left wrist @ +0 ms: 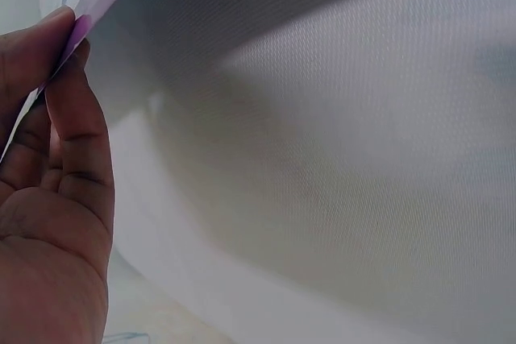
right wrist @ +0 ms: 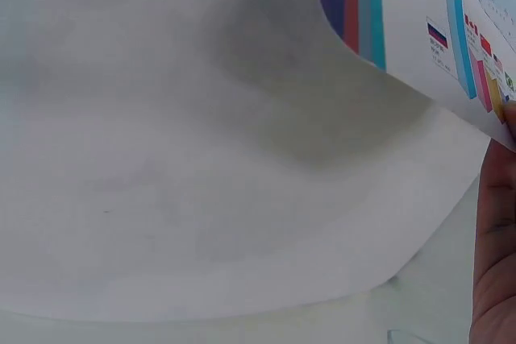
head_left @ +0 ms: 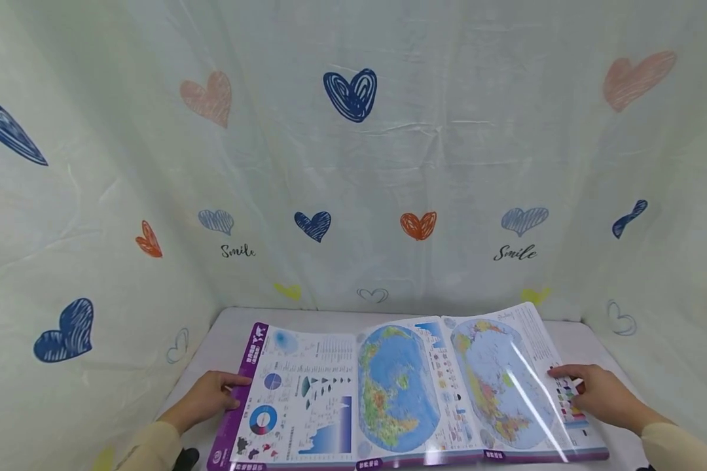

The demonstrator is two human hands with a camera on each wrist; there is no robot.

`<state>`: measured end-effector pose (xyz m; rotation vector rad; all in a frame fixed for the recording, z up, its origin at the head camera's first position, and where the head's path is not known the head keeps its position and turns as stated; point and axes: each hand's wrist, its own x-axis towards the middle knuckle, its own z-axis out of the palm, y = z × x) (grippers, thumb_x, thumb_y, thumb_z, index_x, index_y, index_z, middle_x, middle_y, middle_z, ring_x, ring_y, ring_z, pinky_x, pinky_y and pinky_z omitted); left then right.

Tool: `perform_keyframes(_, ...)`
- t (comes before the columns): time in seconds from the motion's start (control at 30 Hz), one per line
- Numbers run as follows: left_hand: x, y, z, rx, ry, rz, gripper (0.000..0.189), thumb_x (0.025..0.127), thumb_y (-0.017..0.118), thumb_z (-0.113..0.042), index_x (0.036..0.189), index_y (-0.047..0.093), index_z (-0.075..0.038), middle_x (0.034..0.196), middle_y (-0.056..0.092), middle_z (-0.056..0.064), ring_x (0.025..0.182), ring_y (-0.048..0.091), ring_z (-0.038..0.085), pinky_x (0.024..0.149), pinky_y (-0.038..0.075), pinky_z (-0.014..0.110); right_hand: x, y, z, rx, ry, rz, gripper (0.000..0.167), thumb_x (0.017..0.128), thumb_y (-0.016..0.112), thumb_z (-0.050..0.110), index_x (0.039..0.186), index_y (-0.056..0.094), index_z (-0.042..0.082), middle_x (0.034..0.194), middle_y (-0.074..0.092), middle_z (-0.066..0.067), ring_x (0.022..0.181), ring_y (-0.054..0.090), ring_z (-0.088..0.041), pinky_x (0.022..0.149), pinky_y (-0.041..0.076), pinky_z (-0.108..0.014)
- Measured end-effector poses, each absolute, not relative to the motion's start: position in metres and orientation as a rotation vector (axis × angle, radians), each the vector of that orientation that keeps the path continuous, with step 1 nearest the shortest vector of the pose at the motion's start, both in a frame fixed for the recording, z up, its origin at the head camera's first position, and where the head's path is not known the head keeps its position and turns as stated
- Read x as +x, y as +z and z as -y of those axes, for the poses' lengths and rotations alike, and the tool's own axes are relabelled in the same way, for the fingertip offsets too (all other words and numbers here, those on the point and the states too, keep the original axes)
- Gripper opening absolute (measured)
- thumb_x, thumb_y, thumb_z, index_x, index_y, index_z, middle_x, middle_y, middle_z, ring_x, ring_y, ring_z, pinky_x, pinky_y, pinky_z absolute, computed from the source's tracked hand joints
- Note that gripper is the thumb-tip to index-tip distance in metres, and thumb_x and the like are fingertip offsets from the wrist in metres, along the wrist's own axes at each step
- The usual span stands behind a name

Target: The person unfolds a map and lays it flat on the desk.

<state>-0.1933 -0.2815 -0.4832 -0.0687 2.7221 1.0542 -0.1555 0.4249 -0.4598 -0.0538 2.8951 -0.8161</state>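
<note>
A glossy fold-out world map lies spread across the table, its panels showing two blue world maps and a white section of charts. Creases run between the panels, and the right one bows upward with bright glare on it. My left hand pinches the purple left edge between thumb and fingers; the left wrist view shows that edge lifted off the surface. At the opposite side my right hand pinches the right edge, near a row of printed flags. In the right wrist view the sheet's rounded corner stands above the table.
The white table has rounded corners. Pale curtains printed with hearts and the word "Smile" enclose it at the back and both sides. A small black object sits by my left sleeve at the front.
</note>
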Motion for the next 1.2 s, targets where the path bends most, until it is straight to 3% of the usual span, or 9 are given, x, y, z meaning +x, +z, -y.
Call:
perform_keyframes(0.47, -0.193, -0.489, 0.282, -0.088, 1.102, -2.705, 0.04, 0.075, 0.074, 0.006, 0.115, 0.073, 0.0, 0.097, 0.066, 0.006, 0.078, 0.056, 0.02, 0.068, 0.048, 0.034, -0.158, -0.473, -0.433, -0.043, -0.755, -2.877, 0.055, 0.062, 0.07, -0.006, 0.118, 0.069, -0.002, 0.115, 0.063, -0.021, 0.074, 0.05, -0.02, 0.062, 0.042, -0.031)
perform_keyframes(0.73, -0.194, -0.492, 0.282, -0.055, 1.028, -2.737, 0.04, 0.076, 0.074, 0.007, 0.116, 0.071, 0.002, 0.107, 0.067, 0.012, 0.082, 0.055, 0.02, 0.07, 0.048, 0.034, -0.159, -0.485, -0.436, -0.006, -0.768, -2.842, 0.055, 0.062, 0.07, -0.007, 0.116, 0.07, -0.001, 0.114, 0.062, -0.021, 0.074, 0.05, -0.021, 0.063, 0.041, -0.032)
perform_keyframes(1.2, -0.194, -0.496, 0.282, -0.018, 0.946, -2.777, 0.039, 0.076, 0.074, 0.003, 0.115, 0.072, 0.0, 0.103, 0.066, 0.008, 0.082, 0.057, 0.019, 0.074, 0.05, 0.039, -0.163, -0.494, -0.44, 0.031, -0.75, -2.797, 0.051, 0.066, 0.069, -0.008, 0.116, 0.07, -0.001, 0.112, 0.061, -0.021, 0.079, 0.052, -0.022, 0.066, 0.045, -0.036)
